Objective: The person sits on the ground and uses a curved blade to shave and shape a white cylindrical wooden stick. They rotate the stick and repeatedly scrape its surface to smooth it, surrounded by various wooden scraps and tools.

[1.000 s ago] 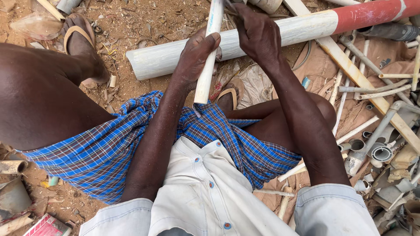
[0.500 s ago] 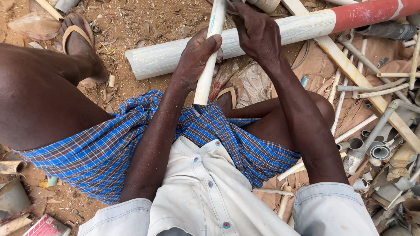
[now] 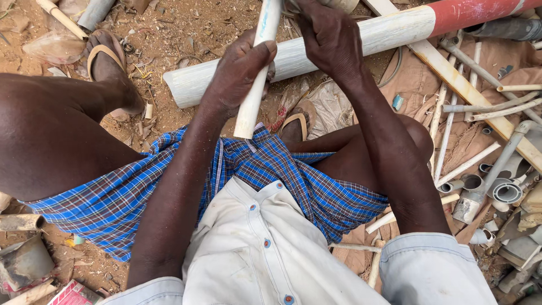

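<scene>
Head view: left hand (image 3: pixel 240 73) and right hand (image 3: pixel 330 39) fingers grip a near-upright thin white pipe (image 3: pixel 257 73).

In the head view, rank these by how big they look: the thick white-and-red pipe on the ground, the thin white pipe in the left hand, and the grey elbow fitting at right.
1. Thick white-and-red pipe.
2. Thin white pipe gripped by the left hand; it is nearer the camera, so it looks bigger than it is.
3. Grey elbow fitting.
</scene>
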